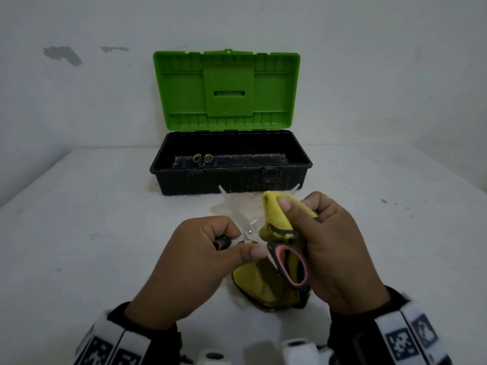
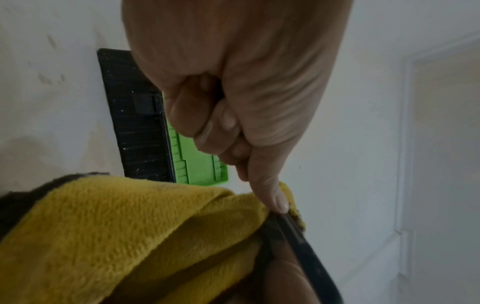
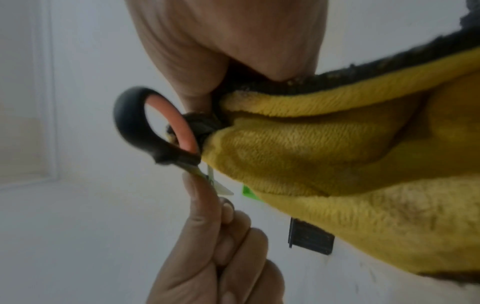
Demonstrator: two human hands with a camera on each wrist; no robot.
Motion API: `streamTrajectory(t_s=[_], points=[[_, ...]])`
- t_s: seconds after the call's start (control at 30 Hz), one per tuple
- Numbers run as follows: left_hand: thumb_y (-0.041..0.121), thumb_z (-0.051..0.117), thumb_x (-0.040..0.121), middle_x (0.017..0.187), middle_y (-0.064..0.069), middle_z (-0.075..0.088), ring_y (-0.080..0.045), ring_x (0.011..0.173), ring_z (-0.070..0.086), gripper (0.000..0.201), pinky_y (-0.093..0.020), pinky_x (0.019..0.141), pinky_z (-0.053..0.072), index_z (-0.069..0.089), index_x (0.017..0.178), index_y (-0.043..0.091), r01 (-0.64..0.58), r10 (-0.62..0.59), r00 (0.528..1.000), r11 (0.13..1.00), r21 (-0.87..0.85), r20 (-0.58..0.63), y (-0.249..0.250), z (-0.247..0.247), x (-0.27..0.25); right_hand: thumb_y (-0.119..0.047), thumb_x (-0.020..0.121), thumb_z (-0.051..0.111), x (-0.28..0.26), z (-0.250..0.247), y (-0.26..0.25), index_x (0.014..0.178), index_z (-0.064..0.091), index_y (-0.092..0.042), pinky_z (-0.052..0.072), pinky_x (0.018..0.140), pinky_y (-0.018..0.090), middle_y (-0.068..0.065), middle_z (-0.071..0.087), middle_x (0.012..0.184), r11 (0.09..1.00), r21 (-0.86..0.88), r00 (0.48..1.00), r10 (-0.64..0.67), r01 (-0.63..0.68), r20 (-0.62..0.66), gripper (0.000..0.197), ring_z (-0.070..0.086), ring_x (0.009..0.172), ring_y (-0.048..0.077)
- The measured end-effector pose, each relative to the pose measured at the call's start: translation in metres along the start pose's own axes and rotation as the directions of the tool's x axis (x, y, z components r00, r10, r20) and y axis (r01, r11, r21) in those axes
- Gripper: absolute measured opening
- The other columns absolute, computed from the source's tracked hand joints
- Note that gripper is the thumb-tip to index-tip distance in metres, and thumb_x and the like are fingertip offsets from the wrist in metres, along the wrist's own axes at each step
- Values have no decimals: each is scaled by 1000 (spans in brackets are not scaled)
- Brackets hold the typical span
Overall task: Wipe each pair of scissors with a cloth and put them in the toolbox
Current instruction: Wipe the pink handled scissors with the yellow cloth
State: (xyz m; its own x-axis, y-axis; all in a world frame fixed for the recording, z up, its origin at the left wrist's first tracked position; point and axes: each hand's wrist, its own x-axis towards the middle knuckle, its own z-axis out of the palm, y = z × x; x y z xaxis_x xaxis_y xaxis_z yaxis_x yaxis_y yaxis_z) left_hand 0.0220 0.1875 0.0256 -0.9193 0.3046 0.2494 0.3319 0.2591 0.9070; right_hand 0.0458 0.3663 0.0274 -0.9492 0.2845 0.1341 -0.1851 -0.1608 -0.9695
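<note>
White tabletop [image 1: 79,233]: bears everything listed; it meets a white wall behind.

Toolbox [image 1: 232,177]: black tub with a green lid [image 1: 226,88] standing open against the wall, at the far middle of the tabletop. Inside, near its left end, lies a pair of green-handled scissors [image 1: 202,158], only the handle loops showing.

Yellow cloth [image 1: 274,280]: dark-edged, bunched in front of the toolbox, its upper part folded over one blade of the scissors, its lower part hanging toward the tabletop.

Right hand [image 1: 340,248]: thumb and fingers pinch the cloth closed around the covered blade.

Left hand [image 1: 195,262]: fingers curled round one handle of the scissors, thumb laid near the pivot.

Black-and-pink scissors [image 1: 249,233]: held above the tabletop between both hands, blades spread wide; one bare blade points toward the toolbox, and the free handle loop [image 3: 145,127] sits beside the cloth.
</note>
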Motion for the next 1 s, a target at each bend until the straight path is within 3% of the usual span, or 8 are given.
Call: streamTrajectory(t_s=[0.1,0.23,0.37,0.5,0.63,0.77,0.83,1.0], points=[[50,79,51,51,0,41,-10,45,33,35,-20,44,33,65,59,18,61,-55,996,994,-93,71,4,-2,-2,-35,65,85,-2,1,-1,70,55,-16,52,52,32,24,61,71,1000,-13,999,13,-12,31,36,61,63,34],[48,77,56,49,7,41,-7,44,34,27,-19,44,34,65,57,24,35,-30,997,997,-65,76,7,1,-2,-42,62,84,7,-7,-3,61,57,-23,52,59,37,12,61,64,999,2,998,-33,33,-58,33,59,61,28],[46,76,54,45,9,42,-6,41,34,22,-19,42,33,66,53,27,62,-51,995,989,-133,89,9,-3,-3,-38,66,87,-2,-1,1,71,54,-17,51,54,33,19,59,69,1000,18,999,0,0,37,39,59,62,31],[41,75,56,43,6,41,-5,37,34,23,-17,39,32,64,54,21,92,-67,989,977,-190,134,11,-3,-4,-33,64,84,-4,0,-2,74,53,-13,48,47,26,18,60,67,1000,-2,999,-27,27,24,38,59,58,27],[42,73,59,42,6,41,-5,36,34,24,-16,38,32,65,56,19,89,-66,990,978,-189,124,12,-1,0,-42,64,87,3,1,1,70,54,-18,50,55,34,19,59,69,998,11,997,-65,66,-41,41,59,62,31],[43,72,62,42,3,40,-7,35,31,31,-16,38,29,67,60,13,118,-87,985,969,-218,148,8,-2,-1,-44,65,84,-7,8,10,69,51,-21,45,48,30,12,55,63,998,70,1000,-6,4,25,41,54,52,23],[45,72,62,42,2,41,-7,35,32,39,-16,39,29,65,62,7,128,-94,983,966,-224,154,6,-3,-3,-42,68,86,-9,9,10,70,52,-19,47,48,30,12,57,64,999,42,999,-9,7,38,41,56,54,23],[41,71,63,42,2,42,-7,35,32,33,-15,37,30,65,60,8,147,-116,982,964,-222,148,8,-2,-4,-40,64,83,7,4,2,65,52,-18,52,51,33,15,57,65,998,12,997,-67,68,-49,38,57,57,29]])
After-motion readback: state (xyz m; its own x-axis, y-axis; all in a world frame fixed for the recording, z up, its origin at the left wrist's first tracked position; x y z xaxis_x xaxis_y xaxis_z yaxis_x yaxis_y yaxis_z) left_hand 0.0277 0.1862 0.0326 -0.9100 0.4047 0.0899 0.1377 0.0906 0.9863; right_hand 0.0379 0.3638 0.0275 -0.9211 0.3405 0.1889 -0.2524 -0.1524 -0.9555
